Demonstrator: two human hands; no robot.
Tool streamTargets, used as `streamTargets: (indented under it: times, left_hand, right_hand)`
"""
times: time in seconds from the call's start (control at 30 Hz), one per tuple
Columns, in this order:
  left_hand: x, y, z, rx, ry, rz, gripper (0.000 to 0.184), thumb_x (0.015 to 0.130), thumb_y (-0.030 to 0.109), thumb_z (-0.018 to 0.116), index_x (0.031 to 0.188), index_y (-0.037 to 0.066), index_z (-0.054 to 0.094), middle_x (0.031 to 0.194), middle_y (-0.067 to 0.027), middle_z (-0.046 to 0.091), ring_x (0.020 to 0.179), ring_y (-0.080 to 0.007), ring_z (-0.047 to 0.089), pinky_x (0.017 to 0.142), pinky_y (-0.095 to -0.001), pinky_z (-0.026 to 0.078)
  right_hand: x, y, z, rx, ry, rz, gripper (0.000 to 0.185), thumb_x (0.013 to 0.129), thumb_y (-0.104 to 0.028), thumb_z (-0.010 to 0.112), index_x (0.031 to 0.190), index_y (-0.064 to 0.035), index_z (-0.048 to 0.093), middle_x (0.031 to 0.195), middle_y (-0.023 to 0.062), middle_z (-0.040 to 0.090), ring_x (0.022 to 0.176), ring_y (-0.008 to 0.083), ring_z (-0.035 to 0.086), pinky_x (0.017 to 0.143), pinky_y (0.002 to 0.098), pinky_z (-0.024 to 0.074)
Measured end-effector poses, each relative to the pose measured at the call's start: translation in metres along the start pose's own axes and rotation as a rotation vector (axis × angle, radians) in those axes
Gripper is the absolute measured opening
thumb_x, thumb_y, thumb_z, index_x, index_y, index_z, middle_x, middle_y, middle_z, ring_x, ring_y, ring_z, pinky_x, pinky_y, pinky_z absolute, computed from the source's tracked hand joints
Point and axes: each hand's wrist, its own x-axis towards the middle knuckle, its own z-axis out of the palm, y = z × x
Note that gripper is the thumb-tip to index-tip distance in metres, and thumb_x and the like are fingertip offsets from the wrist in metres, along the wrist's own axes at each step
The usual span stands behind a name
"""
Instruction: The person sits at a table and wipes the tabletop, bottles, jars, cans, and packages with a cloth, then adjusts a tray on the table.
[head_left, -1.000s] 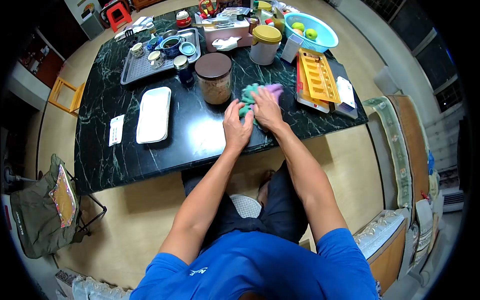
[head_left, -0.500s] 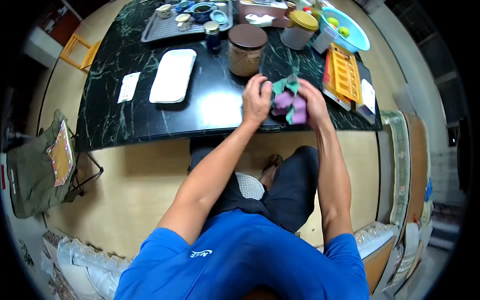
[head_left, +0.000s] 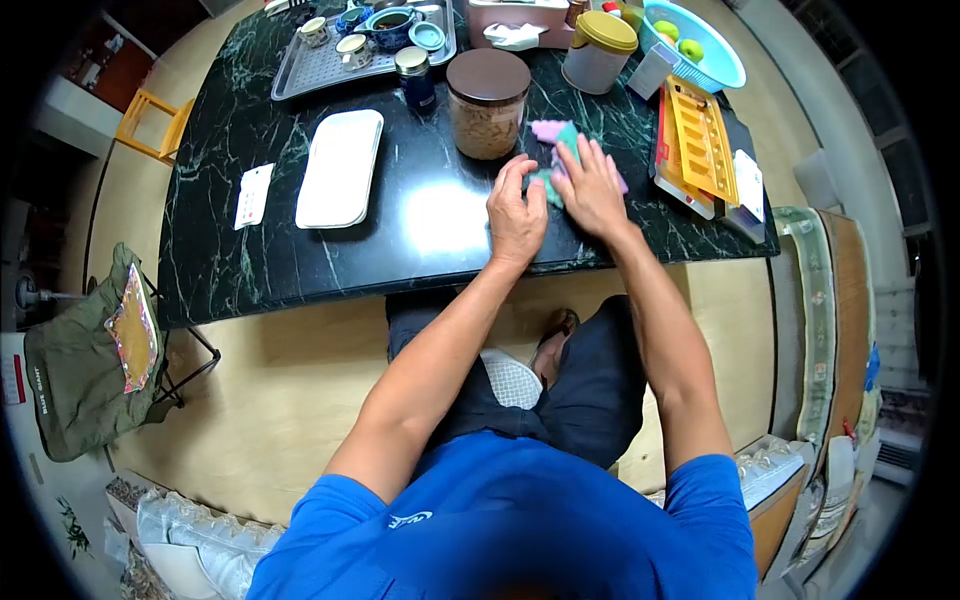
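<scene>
A purple-and-green cloth point(head_left: 548, 131) lies spread on the dark marble table, partly hidden under my right hand point(head_left: 592, 192). That hand rests flat on it, fingers stretched forward. Just to the left, my left hand point(head_left: 517, 217) is held with its fingers loosely curved and the thumb apart. It grips nothing that I can see, and its thumb side is next to the cloth's green edge; I cannot tell whether they touch. Beyond my left hand stands a clear jar point(head_left: 487, 108) with a brown lid and brownish contents.
A white tray point(head_left: 338, 170) and a white card point(head_left: 254, 196) lie left. Behind are a dark blue jar point(head_left: 415, 80), a metal tray point(head_left: 290, 85) with teaware, and a yellow-lidded tin point(head_left: 598, 55). Right are a yellow slotted tray point(head_left: 700, 130) and a blue basket point(head_left: 725, 75) with green fruit.
The cloth was bunched up between both hands; now it is spread out on the table. My right hand has moved from its side to flat on top. My left hand stays near.
</scene>
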Motion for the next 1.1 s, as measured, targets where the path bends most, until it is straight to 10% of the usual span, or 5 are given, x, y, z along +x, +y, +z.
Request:
streamTargets:
  times: [0.33, 0.53, 0.73, 1.1]
  left_hand:
    - [0.005, 0.004, -0.004, -0.06, -0.004, -0.027, 0.016, 0.089, 0.011, 0.066, 0.097, -0.002, 0.067, 0.107, -0.0183, 0.07, 0.099, -0.0316, 0.067, 0.091, -0.0382, 0.051]
    - [0.005, -0.01, -0.017, -0.243, 0.053, -0.247, 0.016, 0.092, 0.015, 0.071, 0.092, -0.001, 0.069, 0.086, -0.0034, 0.066, 0.078, -0.01, 0.059, 0.072, -0.0262, 0.049]
    - [0.048, -0.027, -0.058, 0.032, 0.118, -0.181, 0.077, 0.079, 0.033, 0.084, 0.135, -0.004, 0.048, 0.124, -0.0213, 0.057, 0.107, -0.0296, 0.059, 0.094, -0.0393, 0.052]
    - [0.108, -0.037, 0.007, 0.212, -0.002, -0.05, 0.11, 0.06, 0.042, 0.093, 0.141, -0.002, 0.033, 0.134, -0.0282, 0.054, 0.124, -0.0424, 0.055, 0.103, -0.0482, 0.044]
  right_hand:
    - [0.023, -0.023, 0.015, 0.014, 0.154, -0.059, 0.043, 0.097, -0.029, 0.058, 0.137, -0.0131, 0.058, 0.148, 0.0184, 0.048, 0.141, 0.0391, 0.039, 0.116, 0.0544, 0.0298]
    - [-0.054, -0.031, -0.017, 0.134, 0.161, -0.075, 0.04, 0.098, -0.027, 0.057, 0.135, -0.012, 0.06, 0.146, 0.0178, 0.051, 0.14, 0.0376, 0.043, 0.117, 0.0536, 0.0293]
    - [-0.076, -0.02, -0.022, -0.097, 0.247, 0.182, 0.05, 0.096, -0.032, 0.058, 0.14, -0.009, 0.054, 0.147, 0.0214, 0.047, 0.141, 0.0406, 0.038, 0.117, 0.0565, 0.0265]
    - [-0.079, -0.018, -0.017, -0.081, 0.294, 0.183, 0.051, 0.093, -0.032, 0.06, 0.139, -0.0097, 0.055, 0.148, 0.0211, 0.045, 0.14, 0.0397, 0.038, 0.117, 0.0562, 0.0249]
